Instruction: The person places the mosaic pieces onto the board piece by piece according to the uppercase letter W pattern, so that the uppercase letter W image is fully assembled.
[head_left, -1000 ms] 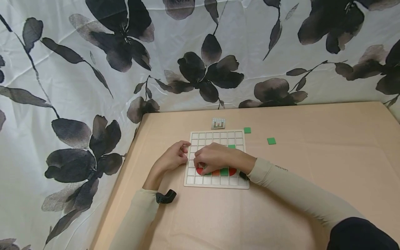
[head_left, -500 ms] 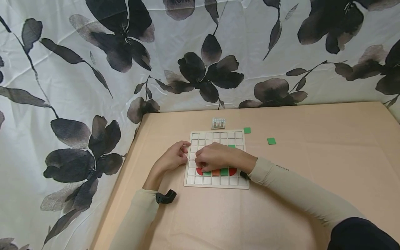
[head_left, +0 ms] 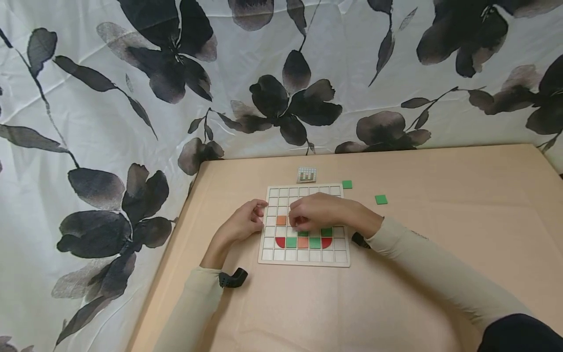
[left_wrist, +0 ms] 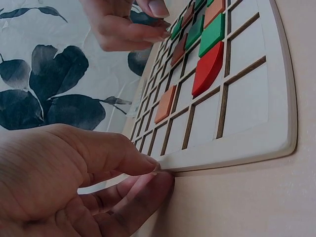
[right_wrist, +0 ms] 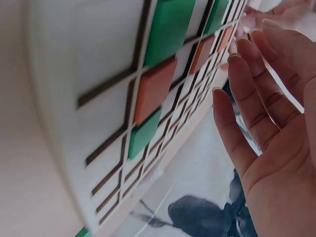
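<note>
A white grid board [head_left: 303,264] lies on the table with flat coloured tiles in its squares. At its left edge my left hand [head_left: 239,222] pinches the rim between thumb and fingers, as the left wrist view also shows. My right hand [head_left: 323,212] hovers over the board's middle. In the right wrist view its fingers [right_wrist: 247,69] are extended and hold nothing visible. A row near the front runs from a red rounded tile [head_left: 280,242] through green and orange to another red rounded tile [head_left: 326,243]. An orange tile [head_left: 281,220] sits farther back on the left. The right hand hides some squares.
A small pattern card [head_left: 306,174] lies behind the board. One loose green tile [head_left: 347,184] is by the board's back right corner, another green tile [head_left: 381,199] farther right. A floral curtain [head_left: 246,58] hangs behind the wooden table [head_left: 440,220].
My right hand has moved right and slightly back from the board's left part, uncovering the orange tile and the front row. My left hand has stayed at the edge.
</note>
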Tool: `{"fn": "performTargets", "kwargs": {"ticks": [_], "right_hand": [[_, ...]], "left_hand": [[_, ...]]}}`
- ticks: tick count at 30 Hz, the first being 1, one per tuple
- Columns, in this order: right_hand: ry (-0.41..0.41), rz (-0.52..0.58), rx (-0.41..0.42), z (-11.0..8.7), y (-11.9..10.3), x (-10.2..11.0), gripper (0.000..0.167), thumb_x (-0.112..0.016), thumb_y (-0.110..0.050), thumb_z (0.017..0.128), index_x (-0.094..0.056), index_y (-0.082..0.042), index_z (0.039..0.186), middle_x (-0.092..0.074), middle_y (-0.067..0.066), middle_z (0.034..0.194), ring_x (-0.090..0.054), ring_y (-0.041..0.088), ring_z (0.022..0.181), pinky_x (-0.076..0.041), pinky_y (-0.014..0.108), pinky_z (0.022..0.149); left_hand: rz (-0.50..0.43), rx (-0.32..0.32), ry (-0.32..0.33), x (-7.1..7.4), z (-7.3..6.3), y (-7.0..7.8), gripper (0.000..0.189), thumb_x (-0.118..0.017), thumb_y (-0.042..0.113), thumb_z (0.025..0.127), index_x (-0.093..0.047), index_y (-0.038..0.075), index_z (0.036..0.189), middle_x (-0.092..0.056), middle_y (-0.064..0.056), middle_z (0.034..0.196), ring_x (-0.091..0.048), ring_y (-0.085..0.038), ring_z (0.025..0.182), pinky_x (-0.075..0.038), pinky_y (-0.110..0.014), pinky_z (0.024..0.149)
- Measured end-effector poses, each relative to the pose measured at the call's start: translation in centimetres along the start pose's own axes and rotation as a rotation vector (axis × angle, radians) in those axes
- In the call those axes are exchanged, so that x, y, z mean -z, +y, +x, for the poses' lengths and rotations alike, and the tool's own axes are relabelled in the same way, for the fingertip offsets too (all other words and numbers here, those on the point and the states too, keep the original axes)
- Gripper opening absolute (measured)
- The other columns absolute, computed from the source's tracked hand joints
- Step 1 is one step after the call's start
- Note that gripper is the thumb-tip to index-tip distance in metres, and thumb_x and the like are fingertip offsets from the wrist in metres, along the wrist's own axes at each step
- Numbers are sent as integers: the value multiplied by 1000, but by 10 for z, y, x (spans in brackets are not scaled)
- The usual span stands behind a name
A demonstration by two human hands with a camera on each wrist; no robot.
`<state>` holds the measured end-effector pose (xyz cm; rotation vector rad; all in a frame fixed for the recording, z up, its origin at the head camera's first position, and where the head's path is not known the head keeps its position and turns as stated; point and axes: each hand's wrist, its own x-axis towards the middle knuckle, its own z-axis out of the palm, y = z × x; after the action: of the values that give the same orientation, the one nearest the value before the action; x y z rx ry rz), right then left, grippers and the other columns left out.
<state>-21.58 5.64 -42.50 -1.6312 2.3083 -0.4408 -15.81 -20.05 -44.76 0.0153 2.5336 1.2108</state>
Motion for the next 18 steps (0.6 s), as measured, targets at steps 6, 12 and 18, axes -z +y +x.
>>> {"fn": "performTargets", "kwargs": {"ticks": [6,12,18], "right_hand": [[15,23,-31,-16,11,5,4,-71,-26,95,-72,-23,98,-59,-13,89,-54,7,81,-46,26,71],[33,36,-54,-32,21,5,5,-70,-22,95,-72,-23,99,-60,-10,88,-54,9,79,-46,26,70],[74,5,-66,-51,27,4,7,-73,-24,93,-72,-21,99,-61,-8,90,-52,8,79,-45,26,71]], "left_hand": [[-15,-2,-8,1,2,-2,62,-63,-14,85,-47,2,143,-49,-12,108,-52,-20,88,-48,-28,69],[-7,-8,-11,2,3,-2,62,-64,-13,86,-47,2,143,-49,-12,107,-52,-21,88,-50,-29,70],[-1,-3,-9,1,3,-1,61,-64,-13,86,-47,2,143,-49,-12,107,-52,-20,88,-49,-27,68]]}}
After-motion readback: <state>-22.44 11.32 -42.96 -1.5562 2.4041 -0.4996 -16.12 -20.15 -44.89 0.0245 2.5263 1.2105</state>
